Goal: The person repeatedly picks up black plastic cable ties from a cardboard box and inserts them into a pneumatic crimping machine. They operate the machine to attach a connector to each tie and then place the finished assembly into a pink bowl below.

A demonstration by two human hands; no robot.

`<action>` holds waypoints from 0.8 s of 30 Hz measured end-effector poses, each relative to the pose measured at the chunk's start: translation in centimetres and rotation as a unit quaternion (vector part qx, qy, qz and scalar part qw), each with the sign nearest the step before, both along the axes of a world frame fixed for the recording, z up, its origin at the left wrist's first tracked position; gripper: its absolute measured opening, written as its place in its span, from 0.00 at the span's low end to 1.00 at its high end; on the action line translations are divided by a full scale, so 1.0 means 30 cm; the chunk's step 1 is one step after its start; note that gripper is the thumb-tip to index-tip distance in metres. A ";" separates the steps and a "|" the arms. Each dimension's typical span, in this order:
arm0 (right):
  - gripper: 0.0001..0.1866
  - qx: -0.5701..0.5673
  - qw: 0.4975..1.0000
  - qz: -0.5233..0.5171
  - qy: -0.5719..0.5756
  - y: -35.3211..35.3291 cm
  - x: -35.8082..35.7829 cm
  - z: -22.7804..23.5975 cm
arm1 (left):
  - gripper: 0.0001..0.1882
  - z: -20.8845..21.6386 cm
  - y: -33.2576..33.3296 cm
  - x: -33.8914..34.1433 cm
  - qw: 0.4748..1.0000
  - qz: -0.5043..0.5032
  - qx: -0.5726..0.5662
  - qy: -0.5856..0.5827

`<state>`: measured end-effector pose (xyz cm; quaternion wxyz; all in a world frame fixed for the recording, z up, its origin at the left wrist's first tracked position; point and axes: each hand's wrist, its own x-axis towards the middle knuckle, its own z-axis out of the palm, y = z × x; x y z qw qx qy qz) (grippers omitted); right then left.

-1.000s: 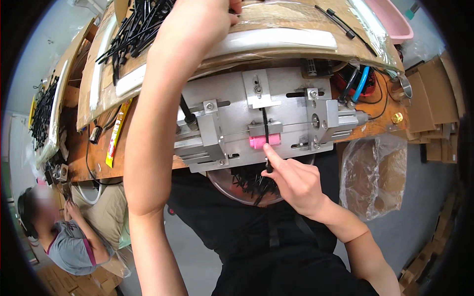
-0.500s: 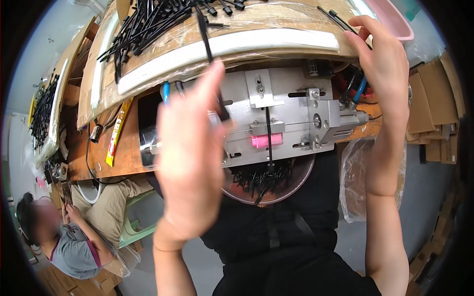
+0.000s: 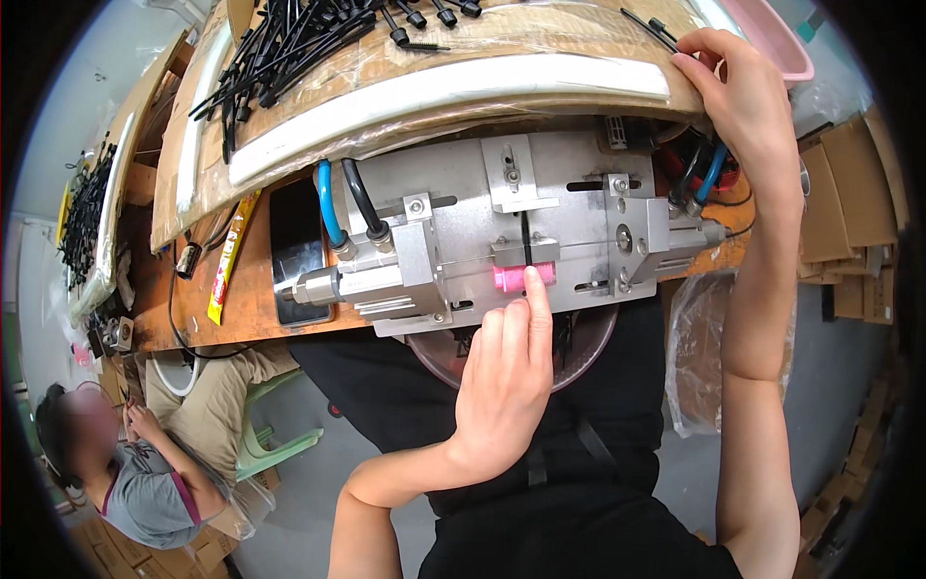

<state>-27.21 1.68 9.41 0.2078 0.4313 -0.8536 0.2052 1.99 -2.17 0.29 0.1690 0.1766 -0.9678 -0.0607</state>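
My left hand (image 3: 502,391) reaches over the front of a metal fixture (image 3: 569,207), its index finger stretched out. The fingertip rests at the pink block (image 3: 511,278), on a thin black rod (image 3: 526,236) lying across it. My finger hides the rod's near end; the other fingers are bent, with nothing visible in them. At the upper right, my right hand (image 3: 738,92) pinches the near end of a thin black rod (image 3: 648,29) on the cardboard (image 3: 579,34). A second small dark piece (image 3: 661,27) lies against it.
Many black rods with knobbed heads (image 3: 289,48) are heaped on the cardboard. Blue and black hoses (image 3: 330,207) join the fixture at left. A phone (image 3: 299,256) lies beside it. Below sits a bowl (image 3: 434,357). A pink tub (image 3: 772,39) stands far right. Another person (image 3: 145,473) sits at left.
My left hand has come down and right from above the fixture to the pink block. The blurred black rod at that hand is gone from it. My right hand has hardly moved.
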 end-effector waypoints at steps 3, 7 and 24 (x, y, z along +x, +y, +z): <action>0.11 -0.009 1.000 -0.003 -0.010 0.005 0.032 0.028 | 0.35 -0.004 -0.001 0.004 1.000 0.000 -0.003 0.000; 0.11 -0.007 0.999 -0.011 0.035 0.038 -0.040 0.086 | 0.34 0.087 -0.056 -0.009 0.999 -0.027 0.030 0.020; 0.12 0.248 0.968 -0.021 -0.006 -0.063 -0.100 0.137 | 0.06 0.362 -0.516 -0.313 0.963 -0.021 0.112 0.245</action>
